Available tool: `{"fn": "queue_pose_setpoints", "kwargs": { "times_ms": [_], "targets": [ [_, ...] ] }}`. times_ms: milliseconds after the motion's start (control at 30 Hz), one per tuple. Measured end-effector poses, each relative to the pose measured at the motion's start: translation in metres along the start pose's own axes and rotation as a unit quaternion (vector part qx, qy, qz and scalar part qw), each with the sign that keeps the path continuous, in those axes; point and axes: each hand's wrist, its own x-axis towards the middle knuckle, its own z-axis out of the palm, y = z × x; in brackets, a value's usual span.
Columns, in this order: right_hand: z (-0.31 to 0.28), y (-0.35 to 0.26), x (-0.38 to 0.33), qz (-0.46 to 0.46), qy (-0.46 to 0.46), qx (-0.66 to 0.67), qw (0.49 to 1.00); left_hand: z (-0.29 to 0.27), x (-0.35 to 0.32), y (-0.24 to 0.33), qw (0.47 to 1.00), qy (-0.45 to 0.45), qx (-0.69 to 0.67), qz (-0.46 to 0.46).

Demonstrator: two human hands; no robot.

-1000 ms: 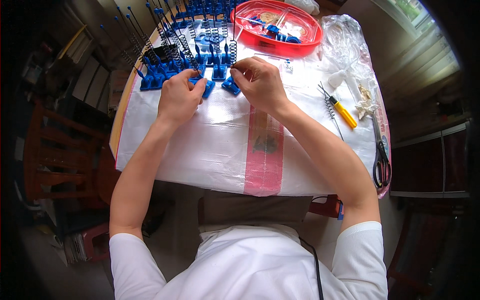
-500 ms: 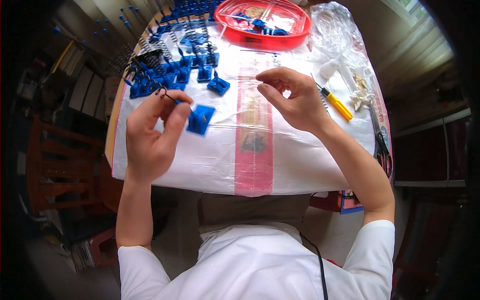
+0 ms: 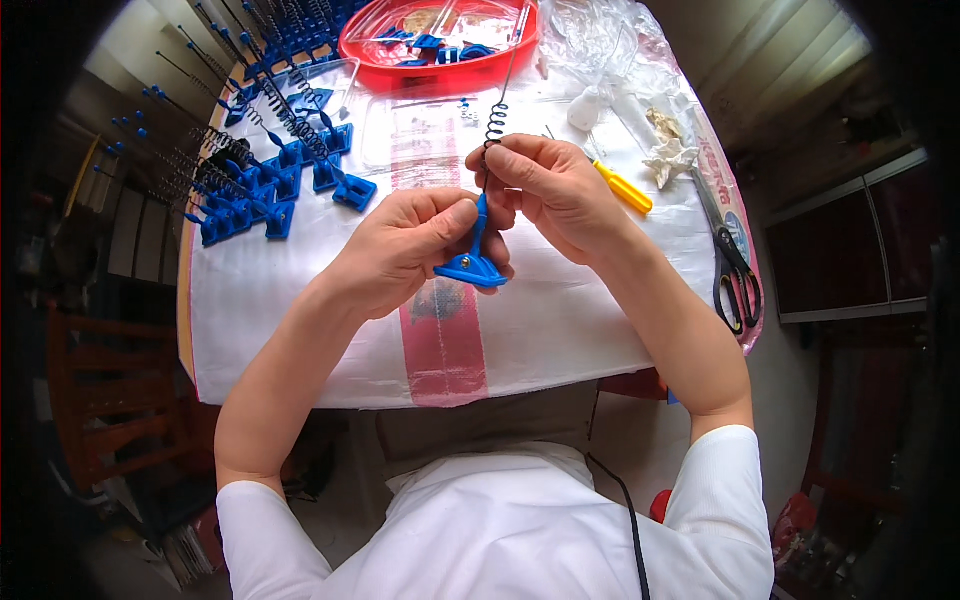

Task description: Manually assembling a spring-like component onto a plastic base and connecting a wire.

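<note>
A blue plastic base (image 3: 472,268) with a small metal screw and a short blue stem hangs upright over the table. My left hand (image 3: 410,240) is closed around the stem, some of its fingers behind the piece. Out of the stem's top rises a black coiled spring wire (image 3: 496,122), straight and thin farther up. My right hand (image 3: 555,190) pinches this wire just below its coils. At the left of the table stand several similar blue bases with coiled wires (image 3: 285,175); a single blue base (image 3: 354,192) lies at their near right edge.
A red round tray (image 3: 440,75) holding blue parts is at the back. To the right lie a yellow-handled screwdriver (image 3: 625,188), black-handled scissors (image 3: 735,280), clear plastic bags (image 3: 590,45) and a pale crumpled piece (image 3: 672,160). White sheeting with a pink strip (image 3: 445,370) covers the table.
My left hand has brought the blue base rightward to the middle and turned it upright. My right hand, empty before, now grips its wire. The whole view has shifted.
</note>
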Motion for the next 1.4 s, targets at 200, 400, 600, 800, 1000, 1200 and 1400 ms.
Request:
{"fn": "queue_pose_setpoints", "kwargs": {
  "times_ms": [200, 400, 600, 800, 1000, 1200, 1400],
  "targets": [
    [-0.004, 0.0, 0.004, -0.039, 0.073, -0.037, 0.996, -0.009, 0.001, -0.013, 0.997, 0.014, -0.074, 0.003],
    [0.0, 0.002, 0.001, -0.03, 0.057, -0.019, 0.998, -0.013, 0.001, -0.016, 0.996, 0.019, -0.086, 0.011],
    [0.017, 0.006, -0.007, -0.016, 0.0, -0.031, 0.999, -0.014, -0.002, -0.014, 0.975, 0.004, -0.22, -0.03],
    [0.017, 0.007, -0.007, -0.009, 0.008, -0.035, 0.999, -0.012, -0.004, -0.013, 0.979, 0.029, -0.201, -0.032],
    [0.013, 0.006, -0.008, 0.022, -0.02, -0.036, 0.999, -0.014, -0.004, -0.016, 0.972, 0.005, -0.23, -0.036],
    [0.014, 0.006, -0.008, 0.027, -0.018, -0.041, 0.999, -0.01, -0.003, -0.015, 0.983, 0.029, -0.178, -0.021],
    [0.019, 0.005, -0.008, 0.016, -0.001, -0.046, 0.999, -0.012, -0.003, -0.019, 0.987, 0.042, -0.152, -0.015]
  ]
}}
